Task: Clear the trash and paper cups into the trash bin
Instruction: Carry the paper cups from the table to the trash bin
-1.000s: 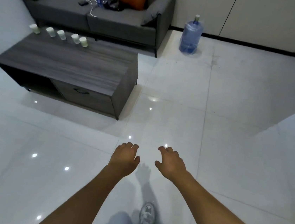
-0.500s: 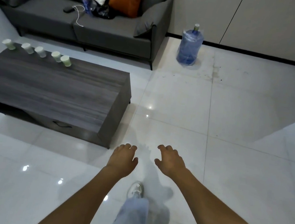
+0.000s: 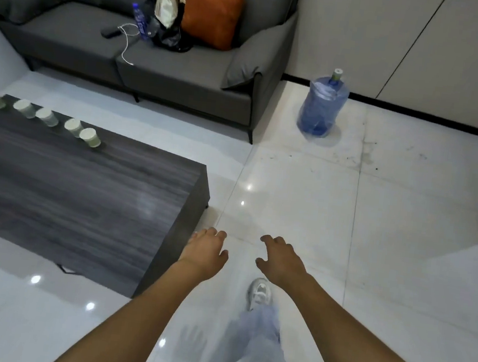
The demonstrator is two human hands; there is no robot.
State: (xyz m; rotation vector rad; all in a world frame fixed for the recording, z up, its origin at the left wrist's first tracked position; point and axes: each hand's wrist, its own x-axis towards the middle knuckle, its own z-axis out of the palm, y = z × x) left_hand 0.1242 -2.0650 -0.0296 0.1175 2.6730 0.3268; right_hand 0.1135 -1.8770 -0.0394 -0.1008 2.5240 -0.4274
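Both hands empty, fingers loosely curled: left hand (image 3: 204, 251) by the coffee table (image 3: 81, 192) corner, right hand (image 3: 281, 260) over floor. Five paper cups (image 3: 45, 117) stand well beyond the left fingertips at the table's far edge. No bin in view; a rushed reach could knock light cups off that edge.

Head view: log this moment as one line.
hands: left open, right open | five paper cups on coffee table | bin unseen

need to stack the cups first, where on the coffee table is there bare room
The coffee table top is bare from the row of five paper cups along its far edge down to the near edge and the right end by the left hand. Only that far-left strip is crowded.
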